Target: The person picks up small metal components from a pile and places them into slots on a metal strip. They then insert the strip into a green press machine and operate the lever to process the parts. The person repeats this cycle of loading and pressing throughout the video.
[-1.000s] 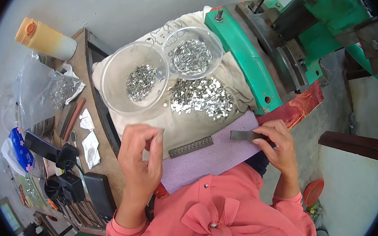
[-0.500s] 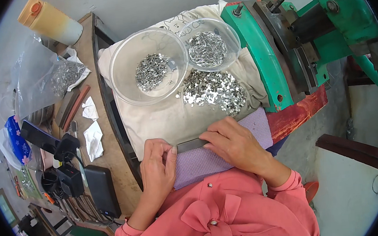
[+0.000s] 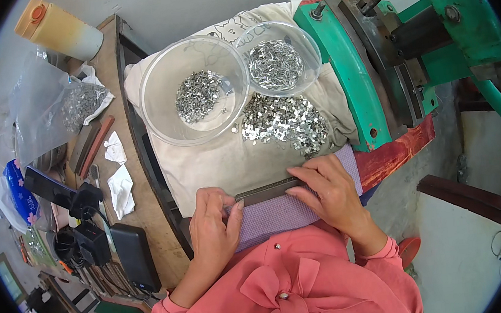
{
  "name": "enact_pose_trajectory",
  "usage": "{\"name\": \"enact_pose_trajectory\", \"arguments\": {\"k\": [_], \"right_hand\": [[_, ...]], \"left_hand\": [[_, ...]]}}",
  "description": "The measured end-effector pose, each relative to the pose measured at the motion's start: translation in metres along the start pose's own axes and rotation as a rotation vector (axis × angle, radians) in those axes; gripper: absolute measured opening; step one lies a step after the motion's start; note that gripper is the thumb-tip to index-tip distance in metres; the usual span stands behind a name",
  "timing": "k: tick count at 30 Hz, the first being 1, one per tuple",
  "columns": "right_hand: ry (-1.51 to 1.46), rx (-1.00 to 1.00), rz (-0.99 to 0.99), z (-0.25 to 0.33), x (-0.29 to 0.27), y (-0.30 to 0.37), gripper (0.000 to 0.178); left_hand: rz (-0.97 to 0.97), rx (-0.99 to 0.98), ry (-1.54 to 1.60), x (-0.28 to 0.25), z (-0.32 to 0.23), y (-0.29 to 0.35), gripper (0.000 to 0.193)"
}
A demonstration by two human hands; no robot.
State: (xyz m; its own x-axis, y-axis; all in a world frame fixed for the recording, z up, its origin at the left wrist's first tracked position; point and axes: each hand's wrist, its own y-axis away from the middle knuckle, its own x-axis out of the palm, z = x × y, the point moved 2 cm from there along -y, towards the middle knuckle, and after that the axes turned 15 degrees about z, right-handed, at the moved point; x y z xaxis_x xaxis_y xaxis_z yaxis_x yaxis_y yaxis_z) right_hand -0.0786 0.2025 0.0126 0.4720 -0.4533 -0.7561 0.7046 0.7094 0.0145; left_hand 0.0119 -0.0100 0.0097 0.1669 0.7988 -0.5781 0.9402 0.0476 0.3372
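I observe the left hand (image 3: 215, 224) and right hand (image 3: 336, 195) gripping opposite ends of a dark metal bar (image 3: 270, 192), centre frame. Small metal pieces (image 3: 286, 122) lie heaped above, right of centre.

Dark bar (image 3: 270, 194) pinched at both ends now lol
Left hand (image 3: 215, 225) dropped from mid-air onto one end, right hand (image 3: 336, 198) moved in to the other, and the dotted edge (image 3: 268, 188) hidden a moment ago shows
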Motion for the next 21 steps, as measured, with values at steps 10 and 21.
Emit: {"name": "enact_pose_trajectory", "arguments": {"k": [10, 21], "right_hand": [[-0.054, -0.054, -0.046, -0.011, 0.010, 0.018, 0.030], [0.014, -0.118, -0.099, -0.016, 0.005, 0.027, 0.028]], "left_hand": [[0.112, 0.134, -0.046, -0.001, 0.007, 0.003, 0.030], [0.048, 0.354, -0.329, -0.003, -0.008, -0.008, 0.027]]}}
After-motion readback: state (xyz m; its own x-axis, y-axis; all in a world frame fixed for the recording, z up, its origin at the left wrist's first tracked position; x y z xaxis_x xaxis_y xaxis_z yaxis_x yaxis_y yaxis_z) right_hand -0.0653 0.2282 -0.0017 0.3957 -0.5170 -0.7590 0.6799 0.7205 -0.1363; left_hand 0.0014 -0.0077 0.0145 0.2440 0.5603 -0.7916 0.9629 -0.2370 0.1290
